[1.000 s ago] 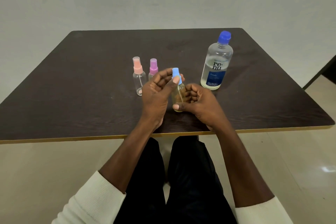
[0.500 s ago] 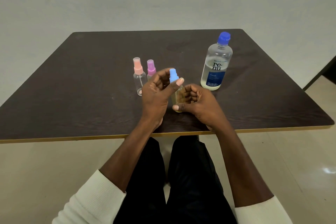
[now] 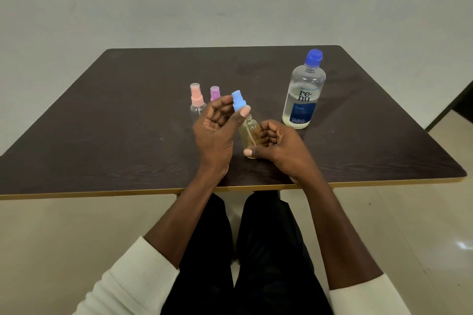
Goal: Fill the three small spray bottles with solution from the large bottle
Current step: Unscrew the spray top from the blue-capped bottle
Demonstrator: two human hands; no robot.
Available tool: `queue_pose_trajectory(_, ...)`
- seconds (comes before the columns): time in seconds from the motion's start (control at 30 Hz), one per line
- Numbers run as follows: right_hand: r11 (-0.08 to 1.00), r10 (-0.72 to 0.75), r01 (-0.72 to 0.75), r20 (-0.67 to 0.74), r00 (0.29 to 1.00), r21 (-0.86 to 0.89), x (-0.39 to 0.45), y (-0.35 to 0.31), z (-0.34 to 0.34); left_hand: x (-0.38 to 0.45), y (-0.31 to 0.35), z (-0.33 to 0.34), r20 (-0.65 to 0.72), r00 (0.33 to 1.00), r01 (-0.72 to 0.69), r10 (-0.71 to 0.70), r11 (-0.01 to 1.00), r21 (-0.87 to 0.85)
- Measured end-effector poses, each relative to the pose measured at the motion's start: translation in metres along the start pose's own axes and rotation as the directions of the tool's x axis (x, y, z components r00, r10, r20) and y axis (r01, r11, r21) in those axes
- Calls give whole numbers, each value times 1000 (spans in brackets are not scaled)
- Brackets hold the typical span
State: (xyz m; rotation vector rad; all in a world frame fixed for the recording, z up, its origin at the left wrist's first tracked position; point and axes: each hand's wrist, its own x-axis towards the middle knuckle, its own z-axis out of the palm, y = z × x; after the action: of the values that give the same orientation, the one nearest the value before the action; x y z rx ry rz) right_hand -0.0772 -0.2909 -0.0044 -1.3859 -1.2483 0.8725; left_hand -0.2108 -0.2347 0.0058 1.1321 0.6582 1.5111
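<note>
Dark table (image 3: 128, 135): left hand (image 3: 215, 133) pinched blue spray cap (image 3: 238, 103), right hand (image 3: 276, 146) gripped small bottle (image 3: 247, 130); behind the left hand, partly hidden, stood pink-capped bottle (image 3: 196, 105) and purple-capped bottle (image 3: 215, 93); large bottle (image 3: 303, 92) capped, right.

Dim, soft, even light; slight wide-angle distortion.

Both hands meet over the near middle of the desk (image 3: 107, 135), the left hand (image 3: 213, 133) and right hand (image 3: 277, 147) closing that lane. Just behind the left hand stand the pink bottle (image 3: 197, 107) and purple bottle (image 3: 215, 93), close together. The large bottle (image 3: 303, 94) blocks the right rear. Wide bare desk lies to the left, far right and along the back edge.
</note>
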Motion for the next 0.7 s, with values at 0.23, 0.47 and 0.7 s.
queue_pose_trajectory(0.23, 999, -9, 11, 37, 999, -48, -5, -7, 0, 1, 8, -4, -226, 970, -107, 88, 992, -73)
queue_pose_trajectory(0.47, 999, -23, 22, 28, 999, 24, -13, -15, 7, 14, 31, -26, -382, 921, -139, 78, 981, -134)
queue_pose_trajectory(0.7, 985, -98, 99, -10, 995, 139, -12, -26, 62, 38, 40, -76, -326, 945, 60, -23, 993, 104)
